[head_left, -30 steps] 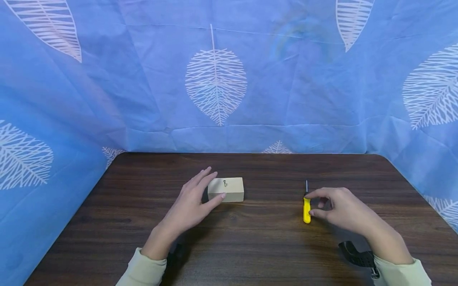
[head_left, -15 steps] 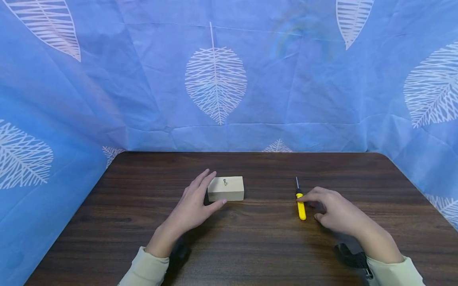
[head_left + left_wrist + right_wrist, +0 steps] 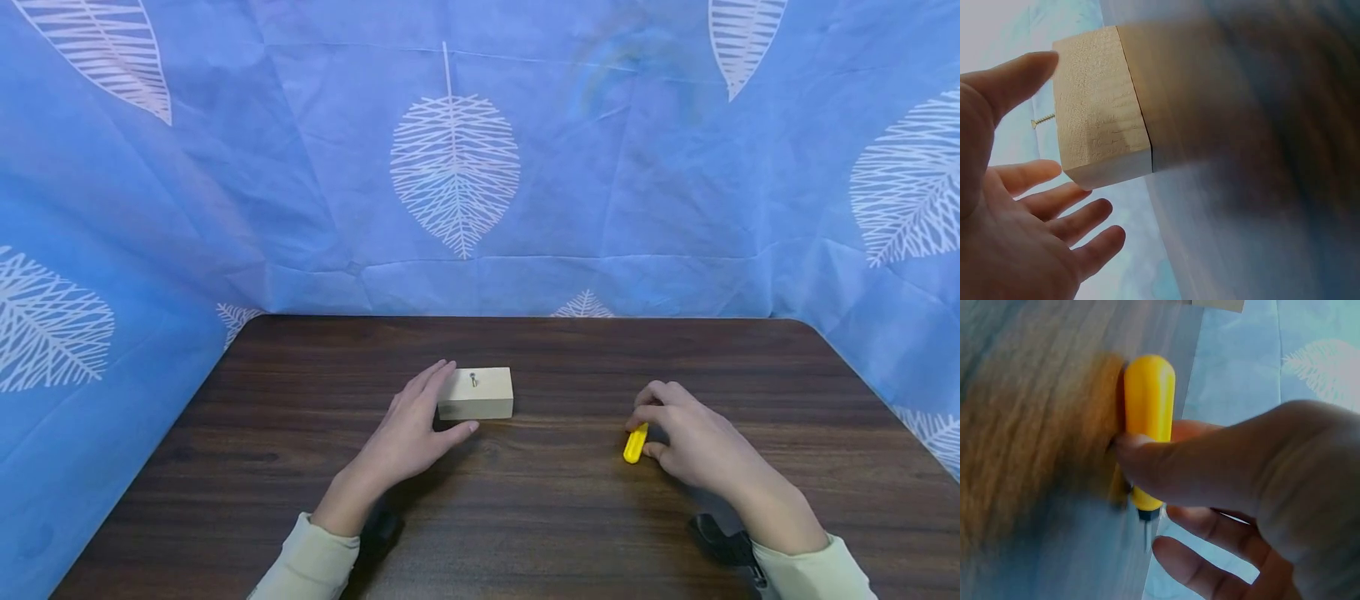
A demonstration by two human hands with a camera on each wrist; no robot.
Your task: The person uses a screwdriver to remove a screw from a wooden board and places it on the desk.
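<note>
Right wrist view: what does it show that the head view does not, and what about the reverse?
Only the right wrist view shows the black collar and metal shaft of the screwdriver. Only the head view shows the left hand and the screw standing on the block. Both share the right hand, yellow handle, table and blue cloth; the pale corner in the wrist view may be the block.

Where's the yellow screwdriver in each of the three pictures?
Head: the screwdriver is right of centre, below the middle, pinched by the right hand; only its handle shows.
Left wrist: not in it.
Right wrist: just left of centre, yellow handle up, metal shaft pointing down the picture.
Shared landmark: the brown wooden table, in all three.
</note>
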